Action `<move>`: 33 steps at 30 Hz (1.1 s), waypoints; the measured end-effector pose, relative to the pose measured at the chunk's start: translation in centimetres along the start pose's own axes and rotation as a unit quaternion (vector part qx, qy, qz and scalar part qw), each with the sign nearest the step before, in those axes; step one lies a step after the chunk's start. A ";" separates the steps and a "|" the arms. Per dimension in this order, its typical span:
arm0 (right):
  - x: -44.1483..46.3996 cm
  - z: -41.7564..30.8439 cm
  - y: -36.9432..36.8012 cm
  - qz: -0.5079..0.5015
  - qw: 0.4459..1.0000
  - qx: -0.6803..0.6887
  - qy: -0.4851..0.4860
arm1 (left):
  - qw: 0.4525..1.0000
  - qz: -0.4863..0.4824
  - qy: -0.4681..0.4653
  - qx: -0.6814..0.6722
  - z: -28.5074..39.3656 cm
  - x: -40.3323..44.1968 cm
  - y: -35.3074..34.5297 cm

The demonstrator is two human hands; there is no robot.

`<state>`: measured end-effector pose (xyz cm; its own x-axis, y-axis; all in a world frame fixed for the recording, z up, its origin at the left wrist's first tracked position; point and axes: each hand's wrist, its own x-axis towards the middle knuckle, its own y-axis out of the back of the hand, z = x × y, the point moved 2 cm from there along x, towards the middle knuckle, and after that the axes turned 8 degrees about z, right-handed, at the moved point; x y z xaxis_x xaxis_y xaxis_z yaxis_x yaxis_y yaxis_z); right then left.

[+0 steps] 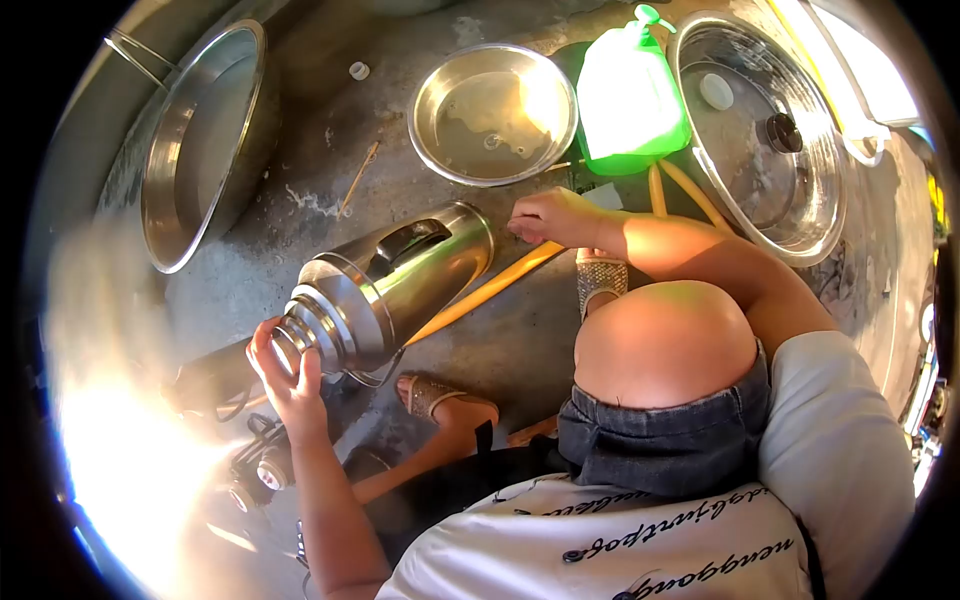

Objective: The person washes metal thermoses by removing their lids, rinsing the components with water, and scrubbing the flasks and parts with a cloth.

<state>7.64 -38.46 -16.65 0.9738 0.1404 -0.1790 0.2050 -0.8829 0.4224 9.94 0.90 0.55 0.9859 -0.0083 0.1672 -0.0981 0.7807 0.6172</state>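
Observation:
A steel thermos flask with a black handle lies tilted above the grey floor, its neck pointing to the lower left. Fingers of my left hand wrap round the narrow stepped neck. My right hand is beside the flask's base, its fingers curled together; whether anything is in them is hidden. An orange hose runs beneath the right wrist and along the flask.
A shallow steel basin stands at the top middle, beside a green jug. Large metal basins are at the right and left. A small white cap lies on the floor. Thermos parts or bottles sit lower left, partly in glare.

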 end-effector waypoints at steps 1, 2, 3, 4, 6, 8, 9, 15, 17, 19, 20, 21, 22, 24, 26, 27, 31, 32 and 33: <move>-1.5 0.2 1.5 0.001 0.995 0.093 -0.045 | 1.000 0.000 0.002 -0.008 -0.2 -0.1 0.0; -3.2 -0.1 3.2 0.065 0.994 0.084 0.000 | 0.999 -0.006 0.021 -0.039 0.0 -0.1 -0.1; -5.0 0.0 4.8 0.130 0.984 0.113 -0.035 | 0.999 -0.008 0.022 -0.023 -0.3 0.0 0.1; -6.7 -0.2 6.6 0.193 0.963 0.186 -0.020 | 0.999 -0.009 0.030 -0.034 -0.4 0.0 0.2; -9.8 1.1 10.4 0.331 0.910 0.248 0.015 | 0.997 -0.007 0.045 -0.055 0.1 -0.2 -0.2; -11.6 3.2 13.8 0.440 0.856 0.271 -0.010 | 0.997 0.000 0.049 -0.060 -0.8 -0.3 -0.2; -12.3 5.9 16.1 0.474 0.824 0.308 -0.022 | 0.998 -0.003 0.044 -0.054 -0.1 -0.3 -0.4; -17.7 21.9 23.3 0.389 0.855 0.074 -0.336 | 0.999 -0.014 -0.032 0.028 1.8 0.0 -1.8; -18.3 23.7 23.0 0.370 0.781 0.245 -0.439 | 0.990 -0.034 -0.087 0.101 2.5 0.2 -2.2; -18.1 25.4 23.4 0.394 0.761 0.280 -0.432 | 0.987 -0.039 -0.089 0.127 2.8 0.4 -2.4; -18.0 26.1 23.5 0.403 0.757 0.300 -0.418 | 0.985 -0.039 -0.093 0.138 3.0 0.4 -2.6; -17.7 26.4 23.8 0.424 0.739 0.273 -0.447 | 0.984 -0.039 -0.095 0.149 3.2 0.3 -2.8; -17.6 26.8 24.0 0.420 0.741 0.261 -0.454 | 0.984 -0.041 -0.097 0.145 3.4 0.3 -3.0; -17.9 30.1 24.8 0.428 0.751 0.168 -0.474 | 0.978 -0.038 -0.115 0.171 3.3 0.8 -3.2; -19.2 36.6 25.1 0.460 0.754 0.048 -0.467 | 0.988 -0.023 -0.054 0.140 3.9 0.6 -3.5; -18.8 40.4 24.9 0.486 0.750 0.012 -0.449 | 0.980 -0.031 -0.089 0.176 3.9 0.9 -3.3; -16.4 33.4 23.6 0.355 0.694 0.480 -0.402 | 0.981 -0.041 -0.082 0.172 5.7 1.6 -4.2; -15.6 31.4 24.0 0.258 0.688 0.609 -0.299 | 0.981 -0.042 -0.080 0.173 5.8 1.6 -4.4; -14.5 28.6 24.4 0.252 0.691 0.607 -0.302 | 0.981 -0.044 -0.080 0.171 6.0 1.6 -4.5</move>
<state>-4.28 -74.83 -29.15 0.5970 -0.2102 -0.7742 -0.7355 -0.5287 -0.4237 11.12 -6.37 2.62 0.9615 -0.1845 0.2036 -0.0811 0.5172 0.8520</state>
